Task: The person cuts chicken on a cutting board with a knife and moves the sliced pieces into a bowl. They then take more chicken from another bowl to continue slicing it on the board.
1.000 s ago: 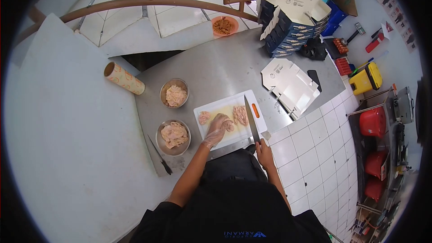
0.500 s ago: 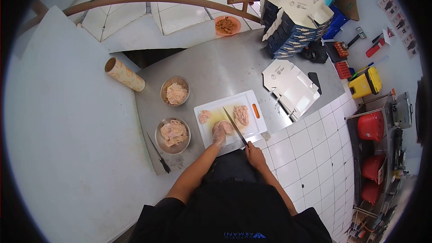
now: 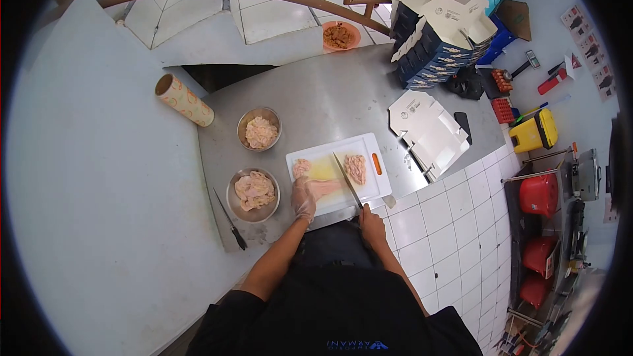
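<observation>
On the white cutting board (image 3: pixel 316 153), a strip of raw chicken (image 3: pixel 324 188) lies stretched out sideways. My left hand (image 3: pixel 303 201), in a clear plastic glove, is closed on the strip's left end. In my bare right hand (image 3: pixel 372 225) is a long knife (image 3: pixel 349 181) held by its handle, the blade pointing away across the board. Right of the blade lies a pile of cut chicken (image 3: pixel 355 169); a smaller clump of chicken (image 3: pixel 301 167) is at the board's left, just beyond my left hand.
Left of the board stand two steel bowls of chicken, the far one (image 3: pixel 244 118) and the near one (image 3: pixel 231 206). A second knife (image 3: pixel 239 237) lies beside the near bowl. Flat cardboard (image 3: pixel 427 128), a phone (image 3: pixel 463 125) and stacked boxes (image 3: pixel 435 53) occupy the table's right side.
My left hand has shifted left, and the chicken that was bunched under it is now drawn out into a long strip. The knife stays close to the same spot over the board.
</observation>
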Available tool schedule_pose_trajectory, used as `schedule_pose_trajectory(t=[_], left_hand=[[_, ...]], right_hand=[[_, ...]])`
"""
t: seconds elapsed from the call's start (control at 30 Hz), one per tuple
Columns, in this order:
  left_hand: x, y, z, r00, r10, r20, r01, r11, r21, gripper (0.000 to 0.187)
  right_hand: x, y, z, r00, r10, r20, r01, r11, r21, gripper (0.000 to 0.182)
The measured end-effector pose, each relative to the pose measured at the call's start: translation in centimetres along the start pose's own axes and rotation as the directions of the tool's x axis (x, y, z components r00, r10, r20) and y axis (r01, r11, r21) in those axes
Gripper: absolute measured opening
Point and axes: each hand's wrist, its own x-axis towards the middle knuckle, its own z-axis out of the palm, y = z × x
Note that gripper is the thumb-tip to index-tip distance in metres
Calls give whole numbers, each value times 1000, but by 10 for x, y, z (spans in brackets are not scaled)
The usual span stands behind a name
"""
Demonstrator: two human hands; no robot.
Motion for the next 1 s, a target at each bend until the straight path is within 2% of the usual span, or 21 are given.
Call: schedule_pose_trajectory(t=[0.07, 0.17, 0.2, 0.27, 0.37, 0.47, 0.5, 0.57, 0.7, 0.77, 0.87, 1.0], left_hand=[[-9, 5, -6, 967, 227, -112, -195, 951, 241, 32], [-21, 37, -30, 930, 350, 115, -368, 869, 331, 32], [-19, 34, -28, 866, 465, 182, -499, 831, 247, 32], [-6, 31, -22, 682, 677, 275, -714, 698, 53, 32], [5, 14, 1, 657, 669, 347, -742, 655, 145, 29], [15, -2, 4, 705, 582, 405, -671, 732, 116, 28], [17, -2, 1, 709, 570, 415, -663, 739, 118, 28], [19, -2, -4, 677, 604, 421, -707, 693, 142, 27], [29, -4, 4, 599, 676, 429, -766, 640, 62, 26], [35, -18, 20, 584, 687, 433, -763, 647, 2, 25], [29, -10, 28, 659, 549, 515, -655, 755, 33, 27], [37, -8, 28, 633, 644, 430, -725, 688, 39, 21]], right_hand=[[-1, -2, -5, 1000, -14, 7, 14, 999, 41, 23], [-3, -9, -8, 999, -46, 10, 45, 996, 82, 23], [-4, -10, -4, 996, -86, -12, 87, 989, 116, 23], [-1, -16, 6, 984, -164, -62, 173, 968, 180, 25], [8, -20, 18, 985, -174, 0, 173, 981, 84, 23], [15, -22, 10, 995, -65, -80, 71, 994, 85, 21], [18, -25, 7, 996, -75, -56, 81, 991, 107, 21], [19, -28, 3, 997, -80, -11, 81, 985, 155, 21], [13, -36, 13, 987, -87, 138, 76, 994, 84, 26], [9, -23, 39, 991, -96, 93, 85, 990, 114, 25], [14, -32, 46, 994, -65, 83, 54, 990, 128, 27], [64, -66, 39, 995, -20, 96, 5, 989, 147, 28]])
